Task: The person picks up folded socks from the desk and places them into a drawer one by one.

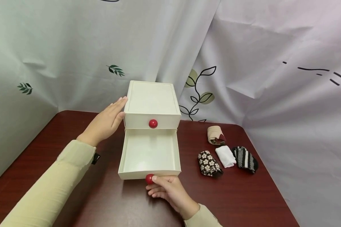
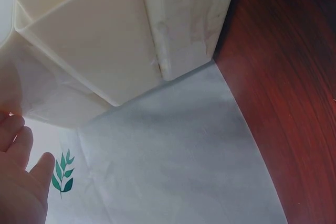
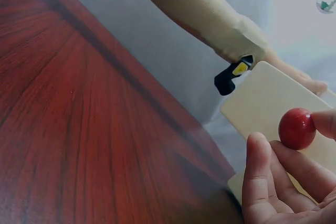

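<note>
- Pale cloth (image 1: 82, 41) is hanging behind the table & down both sides, w/ green leaf prints (image 1: 116, 70) showing; a vine print (image 1: 199, 97) is curling up just R of the drawer box.
- Dark red-brown table (image 1: 102, 205) is running under everything, wood grain showing in both wrist views.
- White drawer box (image 1: 152, 97) is standing toward the back, approx. mid-table.
- Upper drawer (image 1: 136, 121) is sitting closed, w/ a round red knob (image 1: 152, 123) on its front.
- Lower drawer (image 1: 133, 175) is sticking out toward the person, right below the upper one; its white floor is showing.
- Lower knob (image 1: 149, 179), also red & round, is sitting on that drawer's front.
- R hand (image 1: 170, 190) is pinching the lower knob btwn thumb & finger, w/ the other fingers bending below it.
- L hand (image 1: 103, 123) is gripping nothing; its fairly straight fingers are touching the box's L side, up near the top edge.
- Light sleeves (image 1: 42, 189) are covering both forearms; a small black piece (image 3: 227, 81) w/ a yellow patch is showing by the L cuff.
- Folded socks are lying R of the box: beige roll (image 1: 215, 135) farthest back, flowered pair (image 1: 208, 164) nearest the lower drawer, white bundle (image 1: 226, 156) in the middle, black-&-white striped pair (image 1: 245, 159) farthest R. Can't tell if white & striped are touching.
</note>
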